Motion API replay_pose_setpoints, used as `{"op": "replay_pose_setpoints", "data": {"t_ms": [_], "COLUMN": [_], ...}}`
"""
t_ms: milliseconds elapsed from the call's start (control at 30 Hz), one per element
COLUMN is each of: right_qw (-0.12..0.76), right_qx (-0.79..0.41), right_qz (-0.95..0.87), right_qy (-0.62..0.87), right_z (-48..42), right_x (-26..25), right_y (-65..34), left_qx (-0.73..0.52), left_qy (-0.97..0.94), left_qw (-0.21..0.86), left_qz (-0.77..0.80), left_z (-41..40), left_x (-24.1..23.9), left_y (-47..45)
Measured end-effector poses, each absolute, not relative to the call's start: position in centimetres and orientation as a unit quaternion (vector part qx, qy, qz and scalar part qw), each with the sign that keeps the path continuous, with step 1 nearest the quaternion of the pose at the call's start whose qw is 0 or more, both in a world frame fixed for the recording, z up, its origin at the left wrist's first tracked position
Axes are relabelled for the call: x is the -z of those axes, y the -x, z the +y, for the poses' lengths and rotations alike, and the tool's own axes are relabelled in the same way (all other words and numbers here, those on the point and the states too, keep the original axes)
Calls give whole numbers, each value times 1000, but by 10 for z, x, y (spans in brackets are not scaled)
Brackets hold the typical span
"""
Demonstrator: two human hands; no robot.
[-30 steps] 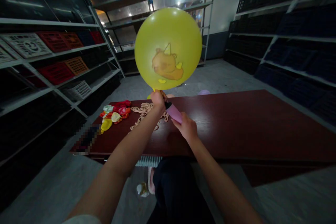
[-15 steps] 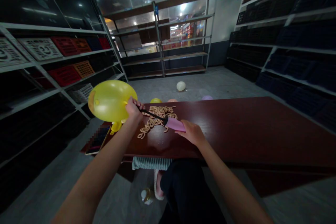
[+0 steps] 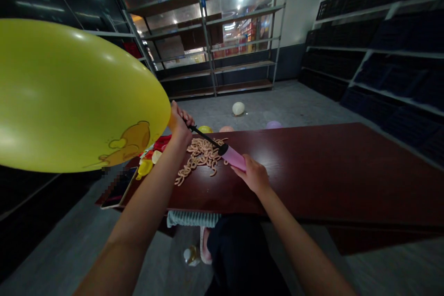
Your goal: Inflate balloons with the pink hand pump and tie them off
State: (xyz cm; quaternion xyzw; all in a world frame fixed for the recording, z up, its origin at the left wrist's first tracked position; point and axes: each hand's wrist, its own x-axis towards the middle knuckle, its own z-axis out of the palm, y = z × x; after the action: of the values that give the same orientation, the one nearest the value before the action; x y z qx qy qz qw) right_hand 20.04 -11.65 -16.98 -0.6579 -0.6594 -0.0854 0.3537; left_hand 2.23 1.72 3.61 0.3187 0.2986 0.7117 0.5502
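Observation:
A large yellow balloon [image 3: 76, 97] with an orange cartoon print fills the left side, tilted toward the camera. My left hand [image 3: 180, 122] is closed at the balloon's neck, around the black end of a hand pump; the joint itself is hidden by the fingers. The pump's black rod runs down to its pink barrel [image 3: 234, 157], and my right hand [image 3: 254, 173] is wrapped around the barrel's lower end. Beneath the pump, a heap of beige, curly uninflated long balloons or similar strands [image 3: 201, 155] lies on the dark red table [image 3: 312, 166].
Yellow, white and red limp pieces [image 3: 144, 169] lie at the table's left end beside a dark tray-like object [image 3: 121, 189]. Several balloons, including a white balloon [image 3: 238, 108], rest on the floor beyond. A bottle [image 3: 191, 255] stands below; shelving [image 3: 215, 74] lines the room.
The yellow balloon has grown much larger and spread left and up across the view. Both hands keep hold of the pump, and its angle has steepened slightly.

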Motion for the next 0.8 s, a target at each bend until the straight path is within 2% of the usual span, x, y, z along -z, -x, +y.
{"op": "replay_pose_setpoints", "data": {"t_ms": [133, 367, 567, 800], "right_qw": [359, 349, 322, 306], "right_qx": [83, 77, 83, 76], "right_qz": [-638, -617, -640, -698], "right_qy": [676, 701, 692, 643], "right_z": [-113, -111, -113, -120], "right_x": [172, 169, 166, 162], "right_y": [-201, -200, -197, -196], "left_qx": [-687, -642, -640, -675], "left_qy": [-352, -359, -286, -252], "left_qw": [564, 586, 595, 593], "left_qz": [292, 340, 392, 360], "left_z": [15, -4, -4, -9], "left_x": [-26, 30, 42, 36], "left_y": [-66, -110, -85, -30]}}
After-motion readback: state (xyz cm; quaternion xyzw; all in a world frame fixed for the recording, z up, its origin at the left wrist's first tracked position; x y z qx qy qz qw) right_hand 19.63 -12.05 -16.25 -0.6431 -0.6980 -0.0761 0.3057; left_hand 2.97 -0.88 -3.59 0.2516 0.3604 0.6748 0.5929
